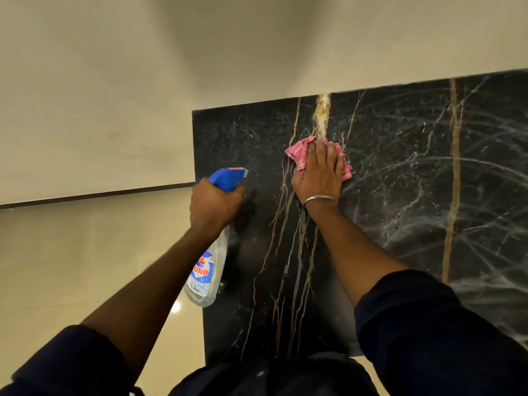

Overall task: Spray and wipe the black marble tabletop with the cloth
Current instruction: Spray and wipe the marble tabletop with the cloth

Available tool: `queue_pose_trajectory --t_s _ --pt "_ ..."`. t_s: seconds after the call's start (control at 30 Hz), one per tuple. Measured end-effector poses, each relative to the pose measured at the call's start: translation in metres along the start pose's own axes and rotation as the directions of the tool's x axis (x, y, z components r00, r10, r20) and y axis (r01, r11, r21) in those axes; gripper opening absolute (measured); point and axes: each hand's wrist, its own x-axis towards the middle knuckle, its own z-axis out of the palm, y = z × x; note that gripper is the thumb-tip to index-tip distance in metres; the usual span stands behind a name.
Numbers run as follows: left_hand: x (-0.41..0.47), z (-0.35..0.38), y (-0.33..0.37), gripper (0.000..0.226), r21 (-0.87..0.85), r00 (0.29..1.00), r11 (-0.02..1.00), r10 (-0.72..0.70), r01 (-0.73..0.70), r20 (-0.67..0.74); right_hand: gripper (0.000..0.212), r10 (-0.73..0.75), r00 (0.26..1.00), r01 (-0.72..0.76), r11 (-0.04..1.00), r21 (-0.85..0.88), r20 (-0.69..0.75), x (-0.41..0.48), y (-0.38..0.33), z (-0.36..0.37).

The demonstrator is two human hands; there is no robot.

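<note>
1. Far left: cream wall meets glossy cream floor at a thin dark skirting strip. A round light glare sits on the floor near the bottle base.
2. Left arm is bare to a dark navy sleeve and reaches forward.
3. Left grip: fingers curled tight round the neck of a clear plastic spray bottle with a blue trigger head. The nozzle aims over the slab's left part. The bottle body hangs below the hand along the slab's left edge. It carries a blue, white and red label.
4. Black marble worktop with gold and white veins fills the centre and right. Its far-left corner is in view against the wall.
5. Crumpled pink checked cloth lies on the worktop near the far edge, at the foot of a thick rust-cream vein.
6. Right grip: palm down, fingers straight and spread, pressed flat on the cloth. Cloth pokes out on the left, the far side and the right of the hand.
7. Thin silver bangle is on the right wrist.
8. Right of the hand: curved pale wipe streaks arc across the marble and cross a long gold vein.
</note>
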Motion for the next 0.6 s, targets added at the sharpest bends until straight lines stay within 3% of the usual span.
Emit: queue_pose_trajectory --t_s 0.2,0.33,0.6 --pt "0.011 0.002 0.003 0.029 -0.010 1.000 1.000 -0.004 0.004 -0.010 0.075 0.240 0.971 -0.239 0.968 0.074 0.003 0.009 -0.042 -0.004" --pt "0.018 0.000 0.001 0.031 -0.012 0.999 0.999 -0.035 0.035 -0.022 0.076 -0.025 0.995 0.019 0.998 0.060 0.094 0.022 -0.084 -0.001" --pt "0.035 0.004 0.014 0.035 0.005 0.998 1.000 -0.016 0.016 -0.066 0.070 -0.400 0.906 0.399 0.916 0.035 0.138 0.043 -0.114 -0.006"
